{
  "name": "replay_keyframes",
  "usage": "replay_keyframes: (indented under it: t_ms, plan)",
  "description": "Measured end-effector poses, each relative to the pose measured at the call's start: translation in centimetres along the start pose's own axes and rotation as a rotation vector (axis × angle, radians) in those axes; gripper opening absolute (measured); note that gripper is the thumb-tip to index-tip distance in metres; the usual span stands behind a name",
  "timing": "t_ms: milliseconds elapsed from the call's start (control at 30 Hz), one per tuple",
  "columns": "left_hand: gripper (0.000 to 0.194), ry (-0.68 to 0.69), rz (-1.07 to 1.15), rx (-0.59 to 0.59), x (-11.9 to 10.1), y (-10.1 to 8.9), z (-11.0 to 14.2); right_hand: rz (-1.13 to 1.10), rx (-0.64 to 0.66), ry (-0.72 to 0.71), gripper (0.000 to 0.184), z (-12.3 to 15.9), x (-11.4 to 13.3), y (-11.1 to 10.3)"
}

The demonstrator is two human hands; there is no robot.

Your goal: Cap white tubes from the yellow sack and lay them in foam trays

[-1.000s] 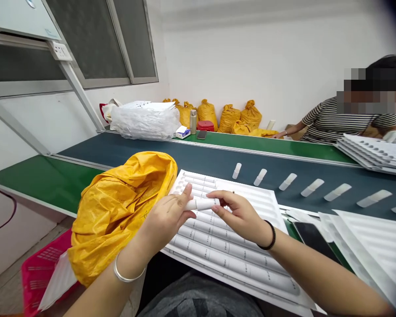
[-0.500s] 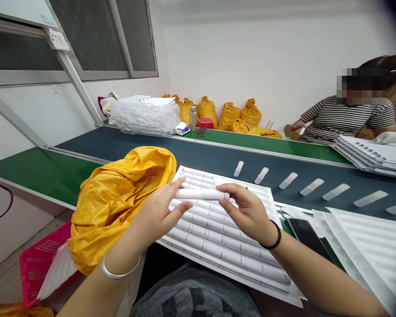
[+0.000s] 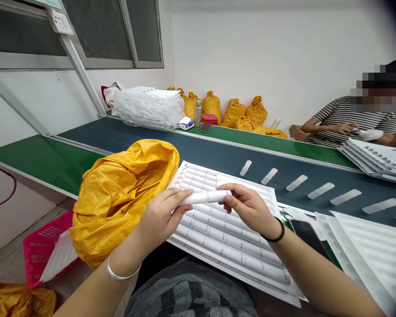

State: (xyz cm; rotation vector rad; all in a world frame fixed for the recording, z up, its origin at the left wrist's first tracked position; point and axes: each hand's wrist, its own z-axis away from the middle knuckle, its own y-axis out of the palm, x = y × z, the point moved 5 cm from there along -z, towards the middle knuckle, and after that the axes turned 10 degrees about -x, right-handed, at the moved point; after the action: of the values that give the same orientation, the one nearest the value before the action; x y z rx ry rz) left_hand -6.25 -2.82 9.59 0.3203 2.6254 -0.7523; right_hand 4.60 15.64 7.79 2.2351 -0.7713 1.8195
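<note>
A slim white tube (image 3: 203,197) is held level between both hands, above a white tray. My left hand (image 3: 163,212) grips its left end between thumb and fingers. At the other end, my right hand (image 3: 249,206) pinches the tube with thumb and fingertips. Beneath them, the white tray (image 3: 270,196) holds rows of similar white tubes (image 3: 214,250) with small dark print. Close to my left hand lies a crumpled yellow sack (image 3: 108,198) with its mouth open.
White tubes (image 3: 297,182) lie spaced along the dark conveyor belt (image 3: 218,152). Stacked white trays (image 3: 372,246) and a black phone (image 3: 308,235) are at right. A pink basket (image 3: 36,251) stands at lower left. Across the belt, a co-worker (image 3: 346,119) handles something white.
The tube has tilted slightly, its right end up, and my left hand's fingers have closed further round it. Tubes on the belt appear shifted right. The co-worker's hands have come together.
</note>
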Motion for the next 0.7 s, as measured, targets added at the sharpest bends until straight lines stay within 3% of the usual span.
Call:
replay_keyframes:
  t_ms: [267,467,533,600,667,700]
  plan:
    - [0.051,0.131,-0.140,-0.084,-1.1,0.5,2.0,-0.168,0.116,0.242,0.032,0.5,-1.1,1.6]
    - [0.049,0.094,-0.140,-0.134,-0.6,0.2,3.3,-0.082,0.182,0.253,0.033,1.4,-0.4,3.0]
    - [0.050,0.118,-0.135,-0.073,-0.5,0.7,4.1,0.054,0.282,0.202,0.031,1.5,-0.9,3.8]
    - [0.051,0.178,-0.180,0.087,-0.3,1.8,5.0,0.264,0.377,0.052,0.025,0.9,-2.0,4.4]
    - [0.051,0.225,-0.296,0.228,0.9,2.2,5.3,0.487,0.357,-0.163,0.019,-1.2,-3.4,4.1]
    - [0.054,0.222,-0.370,0.242,2.1,1.5,5.1,0.582,0.281,-0.239,0.018,-2.9,-4.3,3.3]
